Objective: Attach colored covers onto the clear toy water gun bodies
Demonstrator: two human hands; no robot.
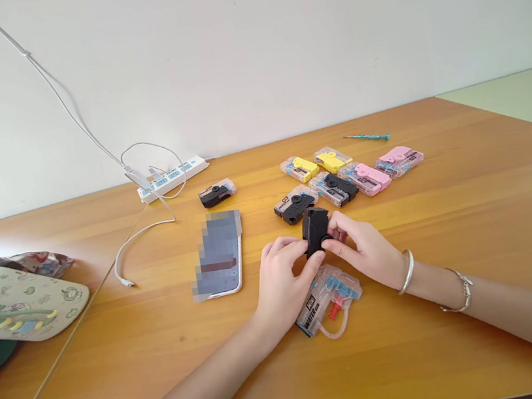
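Between my two hands, just above the table, is a black plastic casing [316,229] with a round knob low on its right side. The fingers and thumb of my left hand [283,273] grip its left side. My right hand [359,246] pinches it from the right, thumb and fingertips near the knob. Below them on the table lies a clear mini water gun [332,296] with blue and red inner parts and a looped clear tube. My left hand covers part of its upper left edge.
Several folded mini water guns lie behind my hands: black [296,204], yellow [301,168] and pink [400,159]. A black one [217,193] lies apart. A screwdriver [367,138], a phone [219,255], a power strip [174,178], a white cable [125,272] and a patterned bottle [37,298] surround them.
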